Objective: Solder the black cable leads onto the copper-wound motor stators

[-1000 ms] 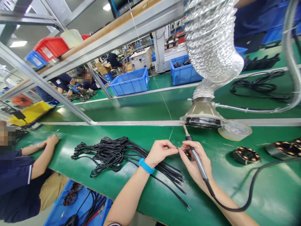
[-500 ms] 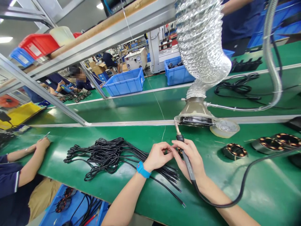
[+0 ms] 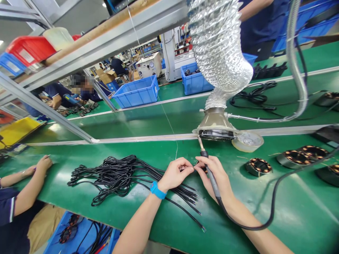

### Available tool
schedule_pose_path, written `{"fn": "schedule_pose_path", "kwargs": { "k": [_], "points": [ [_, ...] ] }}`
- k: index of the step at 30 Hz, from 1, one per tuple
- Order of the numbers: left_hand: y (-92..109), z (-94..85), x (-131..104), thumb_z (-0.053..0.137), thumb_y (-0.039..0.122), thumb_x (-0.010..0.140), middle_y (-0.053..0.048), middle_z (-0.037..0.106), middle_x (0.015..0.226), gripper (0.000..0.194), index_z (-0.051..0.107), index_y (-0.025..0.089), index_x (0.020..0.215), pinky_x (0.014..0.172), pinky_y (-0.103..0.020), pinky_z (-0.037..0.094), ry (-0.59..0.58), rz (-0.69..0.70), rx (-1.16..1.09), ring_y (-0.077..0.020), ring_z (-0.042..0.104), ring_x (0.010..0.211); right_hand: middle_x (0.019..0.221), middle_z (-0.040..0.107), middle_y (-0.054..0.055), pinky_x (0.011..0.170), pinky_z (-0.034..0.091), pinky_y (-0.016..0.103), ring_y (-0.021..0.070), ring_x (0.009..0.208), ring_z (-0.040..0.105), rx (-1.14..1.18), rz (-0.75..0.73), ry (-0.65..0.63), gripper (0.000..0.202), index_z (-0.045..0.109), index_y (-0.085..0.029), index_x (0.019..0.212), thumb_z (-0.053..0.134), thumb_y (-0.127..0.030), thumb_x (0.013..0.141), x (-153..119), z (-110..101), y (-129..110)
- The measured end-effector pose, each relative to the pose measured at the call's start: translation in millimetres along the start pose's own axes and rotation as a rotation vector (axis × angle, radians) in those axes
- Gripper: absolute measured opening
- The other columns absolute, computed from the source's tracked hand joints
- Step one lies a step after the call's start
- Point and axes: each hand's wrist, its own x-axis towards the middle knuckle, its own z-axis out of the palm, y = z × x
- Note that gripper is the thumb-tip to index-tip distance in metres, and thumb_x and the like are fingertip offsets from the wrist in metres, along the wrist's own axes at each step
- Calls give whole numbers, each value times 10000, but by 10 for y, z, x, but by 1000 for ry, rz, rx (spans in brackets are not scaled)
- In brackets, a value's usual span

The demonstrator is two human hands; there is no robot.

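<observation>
My right hand is closed around a soldering iron, its metal tip pointing up and away near the fume hood. The thumb and forefinger of that hand are also close together beside the left fingertips. My left hand, with a blue band on its wrist, has its fingers pinched; what is in them is too small to make out. A thin pale wire hangs down just behind the left hand. Part of a copper-wound stator shows behind my fingers. Black cables with stripped ends lie under and beside my left wrist.
A fume hood on a foil duct hangs ahead, with a round translucent dish beside it. Several stators, one of them nearest, stand at the right. A co-worker's hand rests at the left. A blue bin stands behind.
The view has shifted slightly to the right. My fingertips have drawn a little apart, and the right hand still holds the soldering iron.
</observation>
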Motion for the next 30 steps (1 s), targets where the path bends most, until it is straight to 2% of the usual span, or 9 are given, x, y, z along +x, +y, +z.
{"fn": "schedule_pose_path", "kwargs": {
  "k": [5,9,12,15,18,22,26,30],
  "points": [
    [-14,62,93,648,239,835,-17,569,779,141,627,133,746,678,-234,413,105,24,-62,-121,533,728,1047,539,53,847,516,255,131,880,625,-17,-10,39,309,568,-249,1268,537,-157,975,-20,24,79],
    [-49,66,183,626,177,808,-10,565,750,108,611,136,709,678,-232,403,169,12,-58,-118,520,719,1025,621,41,799,510,256,131,817,641,-25,57,111,294,604,-260,1270,549,-209,985,-8,-80,97],
    [-79,64,229,630,177,801,-6,563,734,106,607,135,706,675,-232,392,159,-5,-54,-113,504,702,923,678,31,738,523,264,145,741,655,-14,132,161,210,671,-233,1148,536,-282,994,-13,-185,97],
    [-102,67,252,632,186,801,-7,567,735,103,610,134,714,671,-234,384,140,-14,-58,-110,495,694,776,677,33,660,531,267,170,715,669,7,175,167,256,710,-203,975,488,-327,1006,-47,-245,106],
    [-111,69,260,637,197,797,-6,560,725,108,609,133,715,661,-234,375,141,-31,-69,-110,485,687,747,679,35,618,523,264,184,753,685,28,149,163,276,717,-206,911,483,-318,1003,-84,-252,121],
    [-105,69,264,641,209,793,-1,547,708,116,606,133,712,649,-235,366,141,-48,-86,-108,475,674,840,710,17,646,515,248,170,828,696,46,101,155,234,710,-227,915,494,-264,997,-95,-234,139],
    [-103,72,269,646,222,794,1,543,702,127,605,132,715,644,-235,363,144,-55,-99,-106,471,667,881,717,-10,669,510,235,140,806,694,31,78,137,208,695,-236,930,497,-226,994,-70,-232,135],
    [-104,75,271,647,237,797,2,540,699,139,604,132,718,642,-234,359,141,-58,-112,-102,464,659,849,712,-18,670,504,231,123,752,683,-3,-19,147,194,680,-219,914,501,-183,976,-40,-256,95]
  ]
}}
